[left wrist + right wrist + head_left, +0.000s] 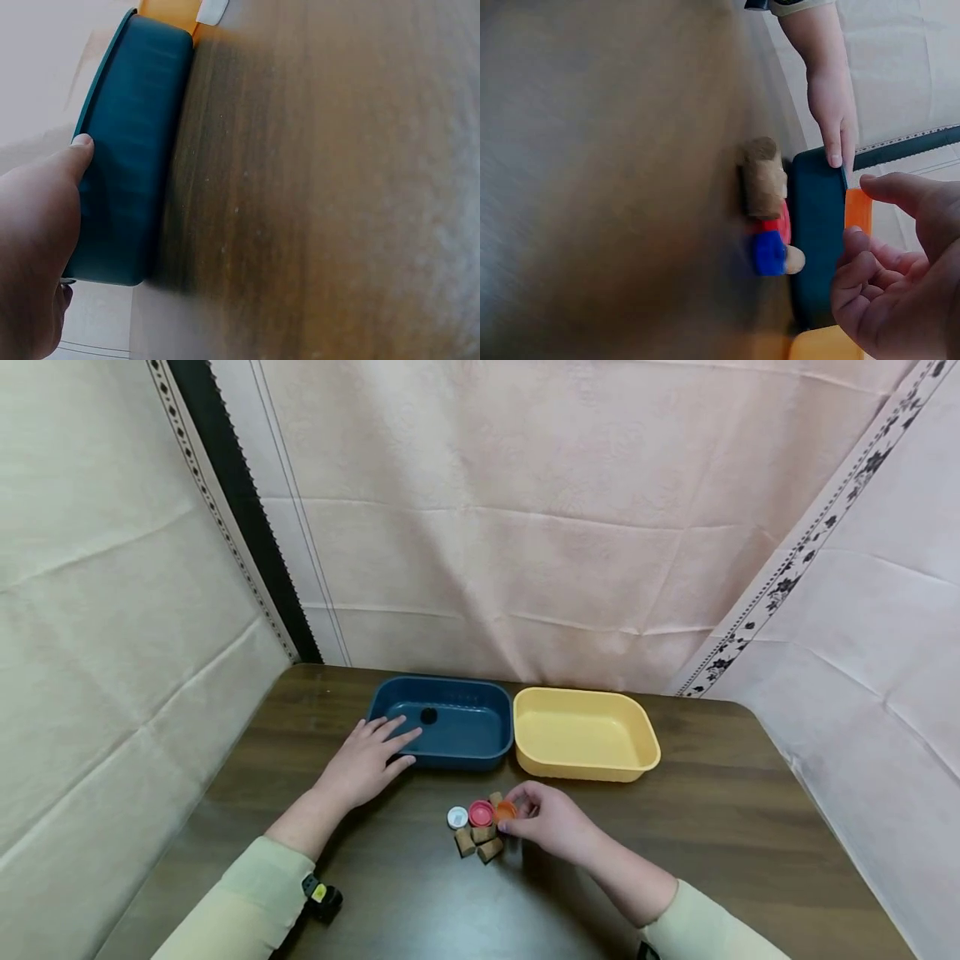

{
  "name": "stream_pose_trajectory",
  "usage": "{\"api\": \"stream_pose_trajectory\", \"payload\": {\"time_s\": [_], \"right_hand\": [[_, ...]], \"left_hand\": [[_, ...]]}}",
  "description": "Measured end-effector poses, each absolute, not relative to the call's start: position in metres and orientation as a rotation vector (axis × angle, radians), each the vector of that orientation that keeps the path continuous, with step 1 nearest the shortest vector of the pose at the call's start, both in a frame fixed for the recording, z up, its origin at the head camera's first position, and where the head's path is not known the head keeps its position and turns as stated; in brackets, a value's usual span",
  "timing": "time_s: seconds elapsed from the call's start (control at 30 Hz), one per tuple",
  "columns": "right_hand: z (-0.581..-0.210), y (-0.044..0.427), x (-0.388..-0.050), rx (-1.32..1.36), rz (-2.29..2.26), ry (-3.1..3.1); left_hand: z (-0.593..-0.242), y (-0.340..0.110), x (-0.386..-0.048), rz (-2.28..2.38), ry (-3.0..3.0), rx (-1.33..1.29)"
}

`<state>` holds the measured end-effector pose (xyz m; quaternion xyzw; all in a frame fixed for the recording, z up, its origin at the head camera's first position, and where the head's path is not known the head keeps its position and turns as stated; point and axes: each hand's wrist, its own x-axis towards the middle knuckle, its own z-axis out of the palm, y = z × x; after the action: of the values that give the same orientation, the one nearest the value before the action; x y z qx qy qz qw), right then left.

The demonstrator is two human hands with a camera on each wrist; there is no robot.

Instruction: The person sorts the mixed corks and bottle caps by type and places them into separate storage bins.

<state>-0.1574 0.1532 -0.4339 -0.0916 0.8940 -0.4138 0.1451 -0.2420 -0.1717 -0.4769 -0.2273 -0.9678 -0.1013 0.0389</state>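
"So, what is the right hand (pixel 551 818) doing at the lower middle of the frame?"

"It's pinching the orange cap (pixel 506 811) by its edge, thumb on 1 side and fingertips on the other, the gap closing no further than the cap itself. That edge hold is probably suiting something so small, with its neighbours sitting so near."

"Which neighbours?"

"A red cap (pixel 481 814) and a white cap (pixel 457 817) are lying just left of it, with at least 4 corks (pixel 465 843) around them on the table (pixel 735 827)."

"And the left hand (pixel 367 764)?"

"Its fingers are lying spread and nearly straight over the left end of the blue tub (pixel 472 727), grasping nothing. The thumb is resting at the rim, perhaps for steadying; I can't tell how hard it's pressing. The yellow tub (pixel 588 735) is standing just to the right."
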Motion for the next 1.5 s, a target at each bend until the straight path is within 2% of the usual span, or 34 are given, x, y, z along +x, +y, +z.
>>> {"api": "stream_pose_trajectory", "payload": {"time_s": [0.57, 0.97, 1.5], "right_hand": [[-0.389, 0.12, -0.228, -0.171, -1.299, 2.431], [-0.393, 0.096, -0.276, -0.046, -1.459, 2.212], [-0.404, 0.08, -0.318, 0.057, -1.549, 2.11]], "left_hand": [[-0.477, -0.172, -0.239, -0.277, -2.951, -0.675], [-0.47, -0.17, -0.238, -0.289, -2.991, -0.66], [-0.47, -0.17, -0.238, -0.303, -3.0, -0.661]]}}
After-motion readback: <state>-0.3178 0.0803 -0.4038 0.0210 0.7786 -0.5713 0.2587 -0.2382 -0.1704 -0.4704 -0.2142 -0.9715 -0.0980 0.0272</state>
